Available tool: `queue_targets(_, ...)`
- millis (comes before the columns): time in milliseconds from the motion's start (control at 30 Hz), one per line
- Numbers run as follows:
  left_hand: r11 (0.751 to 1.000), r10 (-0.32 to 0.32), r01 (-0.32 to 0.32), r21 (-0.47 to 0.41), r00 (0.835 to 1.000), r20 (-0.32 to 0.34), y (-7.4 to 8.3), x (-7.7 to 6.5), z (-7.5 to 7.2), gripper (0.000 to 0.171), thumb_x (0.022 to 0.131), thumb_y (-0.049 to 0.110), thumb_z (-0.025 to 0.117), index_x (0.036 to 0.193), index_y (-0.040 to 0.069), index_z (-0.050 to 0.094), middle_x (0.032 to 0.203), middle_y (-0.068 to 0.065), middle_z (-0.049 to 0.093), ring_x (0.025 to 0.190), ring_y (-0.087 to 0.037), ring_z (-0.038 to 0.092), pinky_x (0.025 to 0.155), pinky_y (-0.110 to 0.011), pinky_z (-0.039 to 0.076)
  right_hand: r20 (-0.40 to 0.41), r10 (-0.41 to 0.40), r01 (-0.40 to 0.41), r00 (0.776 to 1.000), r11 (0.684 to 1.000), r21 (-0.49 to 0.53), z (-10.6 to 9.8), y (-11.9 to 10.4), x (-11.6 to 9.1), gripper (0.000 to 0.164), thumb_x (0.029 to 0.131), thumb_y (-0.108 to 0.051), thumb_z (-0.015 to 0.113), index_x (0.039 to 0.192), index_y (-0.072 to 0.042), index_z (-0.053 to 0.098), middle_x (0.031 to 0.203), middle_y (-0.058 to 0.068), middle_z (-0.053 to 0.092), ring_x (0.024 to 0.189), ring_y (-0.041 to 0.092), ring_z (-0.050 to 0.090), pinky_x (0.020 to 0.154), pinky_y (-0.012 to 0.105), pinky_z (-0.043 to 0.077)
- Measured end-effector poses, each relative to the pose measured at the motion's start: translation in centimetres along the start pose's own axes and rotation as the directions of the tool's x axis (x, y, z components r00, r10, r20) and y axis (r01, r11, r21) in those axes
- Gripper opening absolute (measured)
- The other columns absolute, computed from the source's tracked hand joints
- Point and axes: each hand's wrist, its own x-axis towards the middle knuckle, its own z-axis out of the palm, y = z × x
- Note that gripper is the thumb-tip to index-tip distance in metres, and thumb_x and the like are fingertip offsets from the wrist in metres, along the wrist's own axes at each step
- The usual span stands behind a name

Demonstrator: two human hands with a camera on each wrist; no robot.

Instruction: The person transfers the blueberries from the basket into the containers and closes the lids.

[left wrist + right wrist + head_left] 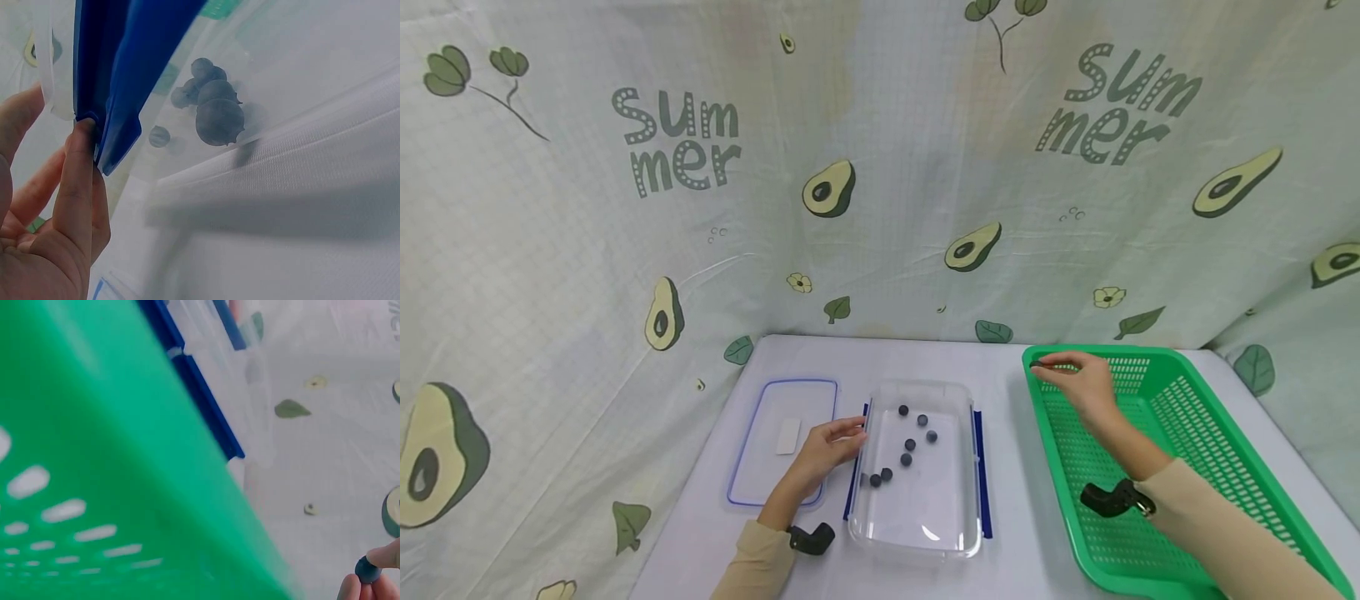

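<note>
A clear plastic container (917,508) with blue side latches (982,475) stands on the table, several blueberries (910,445) scattered inside it. At its left side, my left hand (829,454) holds the wall, with fingertips on the blue latch (119,75) in the left wrist view. My right hand (1081,387) is over the far left part of a green basket (1052,467). Between its thumb and fingers it pinches a single blueberry (367,570), seen more plainly in the right wrist view. The fingers cover part of that berry.
To the left of the container lies a clear lid with a blue rim (752,442), flat on the white table (1000,383). The green basket's slotted walls rise at the right. A patterned cloth (895,275) hangs behind the table.
</note>
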Motion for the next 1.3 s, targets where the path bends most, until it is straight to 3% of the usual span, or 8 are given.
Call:
queue_targets(133, 1.0, -0.001, 0.001, 0.005, 1.0, -0.002, 0.0, 0.0, 0.1, 0.05, 0.093, 0.023, 0.074, 0.135, -0.001, 0.059, 0.114, -0.01, 0.065, 0.106, -0.02, 0.065, 0.093, -0.032, 0.056, 0.035, 0.005, -0.007, 0.999, 0.999, 0.054, 0.8, -0.9, -0.4, 0.037, 0.088, -0.017, 0.079, 0.112, 0.009, 0.069, 0.119, 0.021, 0.062, 0.081, -0.003, 0.064, 0.077, 0.023, 0.058)
queue_targets(300, 1.0, -0.004, 0.004, 0.004, 1.0, -0.009, -0.2, 0.0, 0.0, 0.05, 0.093, 0.022, 0.074, 0.134, -0.001, 0.06, 0.113, -0.01, 0.064, 0.105, -0.02, 0.065, 0.093, -0.031, 0.056, 0.086, 0.023, -0.029, 0.996, 0.997, 0.074, 2.0, -2.1, -1.0, 0.038, 0.086, -0.017, 0.081, 0.111, 0.008, 0.068, 0.12, 0.019, 0.062, 0.083, -0.001, 0.066, 0.077, 0.018, 0.055)
queue_targets(667, 1.0, 0.0, 0.0, -0.001, 1.0, -0.001, -0.2, -0.1, 0.0, 0.051, 0.093, 0.023, 0.074, 0.135, -0.002, 0.058, 0.114, -0.01, 0.064, 0.106, -0.02, 0.065, 0.093, -0.031, 0.056, 0.213, 0.008, -0.043, 0.977, 0.986, 0.161, 4.3, -4.1, -2.4, 0.034, 0.085, -0.014, 0.082, 0.108, 0.007, 0.068, 0.102, 0.012, 0.073, 0.085, 0.007, 0.07, 0.081, 0.021, 0.054)
queue_targets(833, 1.0, 0.004, -0.004, -0.002, 1.0, 0.002, -0.1, -0.1, 0.0, 0.05, 0.093, 0.023, 0.074, 0.134, -0.001, 0.059, 0.114, -0.01, 0.064, 0.106, -0.02, 0.065, 0.093, -0.031, 0.056, 0.258, -0.035, -0.027, 0.965, 0.972, 0.233, 5.5, -4.4, -3.0, 0.031, 0.084, -0.007, 0.081, 0.106, 0.01, 0.068, 0.104, 0.017, 0.071, 0.086, 0.01, 0.071, 0.083, 0.02, 0.056)
queue_targets(1300, 1.0, 0.009, -0.009, -0.009, 1.0, 0.003, -0.2, 0.0, -0.1, 0.053, 0.092, 0.025, 0.075, 0.134, -0.002, 0.059, 0.113, -0.009, 0.064, 0.104, -0.02, 0.066, 0.091, -0.032, 0.057, 0.352, -0.057, -0.031, 0.934, 0.97, 0.239, 8.6, -4.3, -4.1, 0.024, 0.082, -0.006, 0.082, 0.099, 0.007, 0.071, 0.1, 0.015, 0.072, 0.083, 0.017, 0.07, 0.08, 0.023, 0.056)
